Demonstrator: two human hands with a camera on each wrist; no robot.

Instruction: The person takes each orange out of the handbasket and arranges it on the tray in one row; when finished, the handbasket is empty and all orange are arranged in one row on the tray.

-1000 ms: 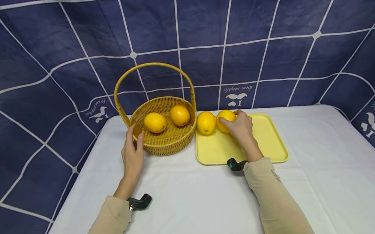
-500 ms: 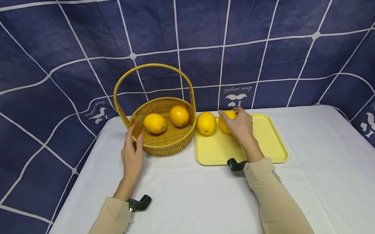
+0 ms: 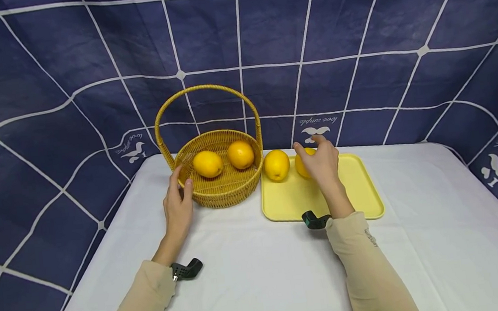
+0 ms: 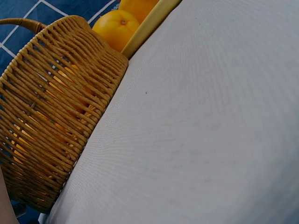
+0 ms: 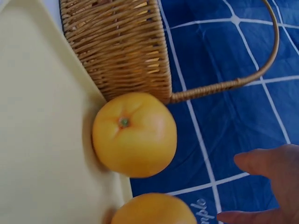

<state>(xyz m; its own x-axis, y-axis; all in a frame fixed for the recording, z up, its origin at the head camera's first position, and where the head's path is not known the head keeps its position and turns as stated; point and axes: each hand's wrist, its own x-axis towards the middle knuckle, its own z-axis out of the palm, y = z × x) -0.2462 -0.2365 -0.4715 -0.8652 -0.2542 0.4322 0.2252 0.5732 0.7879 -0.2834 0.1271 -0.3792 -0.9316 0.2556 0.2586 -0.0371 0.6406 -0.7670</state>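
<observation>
My left hand (image 3: pixel 177 207) rests at the left side of a wicker basket (image 3: pixel 221 197), fingers fairly straight along its rim. Inside the basket lie two oranges, one on the left (image 3: pixel 208 164) and one on the right (image 3: pixel 241 155). Two more oranges sit side by side at the back left of a yellow tray (image 3: pixel 287 204): the left orange (image 3: pixel 277 165) near the basket, the right orange (image 3: pixel 302 168) partly hidden behind my right hand (image 3: pixel 324 166). In the right wrist view, the thumb and a finger (image 5: pixel 259 161) are spread apart, away from both tray oranges, holding nothing.
The basket's tall arched handle (image 3: pixel 204 87) stands up over it. A white cloth (image 3: pixel 251 275) covers the table, and a blue curtain with white lines (image 3: pixel 353 25) hangs behind and at the sides. The tray's left edge lies close beside the basket.
My right hand has let go of the right tray orange and risen off it, thumb and fingers spreading. The orange now sits slightly apart from its neighbour. My left hand stays at the basket.
</observation>
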